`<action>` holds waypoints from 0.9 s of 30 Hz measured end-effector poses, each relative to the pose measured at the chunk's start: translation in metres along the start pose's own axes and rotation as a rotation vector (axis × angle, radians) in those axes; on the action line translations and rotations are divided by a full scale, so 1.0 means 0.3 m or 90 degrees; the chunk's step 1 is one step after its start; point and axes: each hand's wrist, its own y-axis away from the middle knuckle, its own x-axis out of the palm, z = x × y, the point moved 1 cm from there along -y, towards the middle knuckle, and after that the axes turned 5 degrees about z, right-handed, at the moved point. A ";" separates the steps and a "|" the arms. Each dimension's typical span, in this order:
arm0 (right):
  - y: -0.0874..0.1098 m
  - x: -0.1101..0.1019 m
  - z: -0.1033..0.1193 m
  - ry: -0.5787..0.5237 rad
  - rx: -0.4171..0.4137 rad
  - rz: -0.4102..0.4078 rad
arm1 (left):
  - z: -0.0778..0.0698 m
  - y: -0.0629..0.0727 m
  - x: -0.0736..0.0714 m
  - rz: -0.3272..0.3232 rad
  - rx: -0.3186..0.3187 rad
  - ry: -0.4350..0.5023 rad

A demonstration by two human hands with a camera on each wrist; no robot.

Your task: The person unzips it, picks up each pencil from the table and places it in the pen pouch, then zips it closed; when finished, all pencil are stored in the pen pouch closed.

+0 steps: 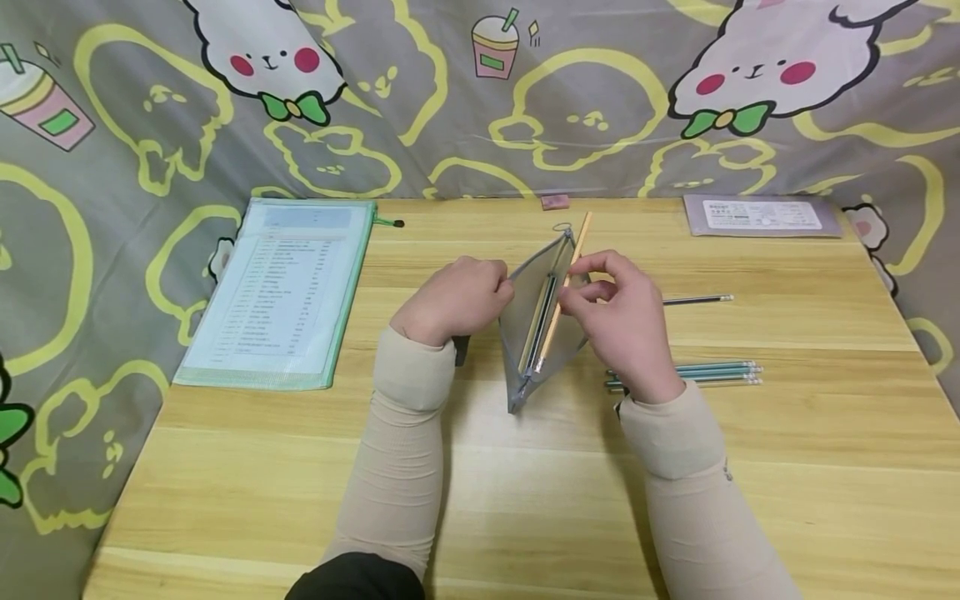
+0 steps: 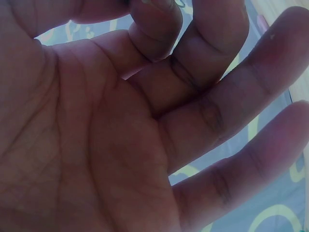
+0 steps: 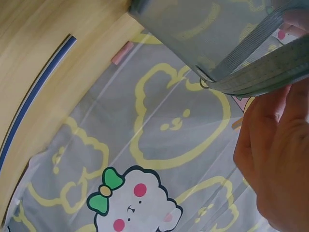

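A grey translucent zip pouch stands on the table with its long mouth spread. Inside lie several pencils, dark ones among them. My left hand pinches the pouch's left edge; in the left wrist view its index finger and thumb curl while the other fingers stretch out. With thumb and fingertips my right hand pinches a yellow-orange pencil, slanted along the mouth, its eraser end low inside and its other end past the far corner. The right wrist view shows the pouch's zip edge above the right-hand fingers.
A green-edged mesh folder with a printed sheet lies on the left. At the back are a pink eraser and a mauve labelled packet. Right of the hands lie a dark pencil and several teal pencils. Patterned cloth walls the table.
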 end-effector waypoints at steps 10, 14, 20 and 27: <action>0.014 -0.006 0.012 0.046 0.000 0.028 | -0.001 -0.003 0.001 0.004 0.002 -0.004; 0.015 -0.007 0.015 0.014 0.015 0.061 | -0.001 -0.004 0.001 0.001 0.007 -0.009; 0.016 -0.006 0.019 -0.065 0.043 0.060 | -0.001 -0.006 0.000 0.003 0.001 -0.011; 0.016 -0.022 0.020 -0.115 0.048 0.073 | -0.004 -0.001 0.000 0.002 0.004 -0.011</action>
